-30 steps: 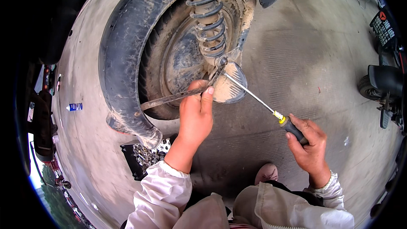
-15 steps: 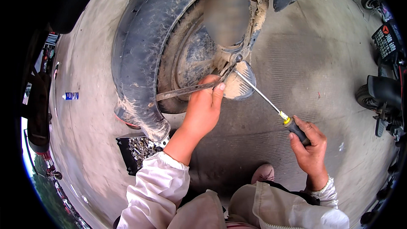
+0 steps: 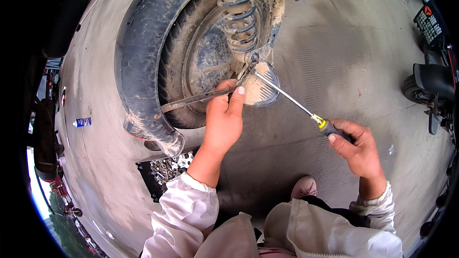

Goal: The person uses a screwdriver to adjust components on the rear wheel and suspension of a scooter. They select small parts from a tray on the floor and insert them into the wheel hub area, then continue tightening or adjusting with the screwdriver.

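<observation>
Concrete floor [image 3: 363, 57], muddy wheel [image 3: 210, 55] w/ fender [image 3: 138, 52]. L hand [image 3: 222, 119] pinching metal bar [image 3: 189, 100], which runs fender's lower inner edge to shock's [image 3: 236, 12] btm end. R hand [image 3: 358, 148] wrapped rnd screwdriver [image 3: 304, 109], tip nr bar's upper end.

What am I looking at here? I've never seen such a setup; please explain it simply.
There is no machine arm: these are a person's bare hands, seen from a fisheye camera on their head looking down, so straight edges curve. The left hand grips a metal bar beside a muddy wheel. The right hand holds a screwdriver by its dark handle, its tip near the left hand. On the floor are a black tray of metal parts and a blue container.
</observation>
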Demonstrator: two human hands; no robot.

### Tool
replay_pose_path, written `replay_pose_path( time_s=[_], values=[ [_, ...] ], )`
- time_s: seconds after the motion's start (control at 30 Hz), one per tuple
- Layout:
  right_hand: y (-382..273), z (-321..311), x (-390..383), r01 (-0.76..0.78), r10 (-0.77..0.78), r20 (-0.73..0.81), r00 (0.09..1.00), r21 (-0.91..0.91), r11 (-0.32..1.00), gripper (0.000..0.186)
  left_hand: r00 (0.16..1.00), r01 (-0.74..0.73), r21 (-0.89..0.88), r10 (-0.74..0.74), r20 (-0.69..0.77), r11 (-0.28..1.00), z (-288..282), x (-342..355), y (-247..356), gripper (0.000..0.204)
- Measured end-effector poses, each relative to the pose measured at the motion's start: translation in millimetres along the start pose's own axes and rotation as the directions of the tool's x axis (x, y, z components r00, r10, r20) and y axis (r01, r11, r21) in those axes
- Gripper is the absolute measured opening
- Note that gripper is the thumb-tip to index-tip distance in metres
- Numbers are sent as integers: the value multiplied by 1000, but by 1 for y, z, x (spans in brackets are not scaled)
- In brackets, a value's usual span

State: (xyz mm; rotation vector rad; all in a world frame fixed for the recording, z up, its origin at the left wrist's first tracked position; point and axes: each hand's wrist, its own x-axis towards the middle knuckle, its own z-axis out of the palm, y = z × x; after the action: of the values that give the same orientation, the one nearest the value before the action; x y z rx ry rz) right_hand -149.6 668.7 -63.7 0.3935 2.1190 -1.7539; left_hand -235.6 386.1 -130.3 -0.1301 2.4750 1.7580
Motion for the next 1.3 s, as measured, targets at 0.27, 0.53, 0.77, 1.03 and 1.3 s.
replay_pose_path(
  time_s=[0.27,0.53,0.77,1.03,1.3],
  values=[
    [24,-11,-2,119,-118,-18,993,26,993,23,998,4,-124,-11,-57,992,-2,-9,1,26],
    [25,-10,-3,285,-276,-145,950,41,958,29,964,-131,-57,113,-242,990,2,-12,-4,19],
    [26,-26,-10,138,-148,30,989,206,969,31,957,-157,-58,137,-255,986,8,-11,-6,17],
    [29,-15,-16,176,-105,-298,949,224,959,21,964,-146,-19,138,-227,989,7,-11,-3,18],
    [47,-12,-12,385,-325,-343,881,122,915,28,952,-187,-28,174,-252,982,7,-10,-6,21]
  ],
)
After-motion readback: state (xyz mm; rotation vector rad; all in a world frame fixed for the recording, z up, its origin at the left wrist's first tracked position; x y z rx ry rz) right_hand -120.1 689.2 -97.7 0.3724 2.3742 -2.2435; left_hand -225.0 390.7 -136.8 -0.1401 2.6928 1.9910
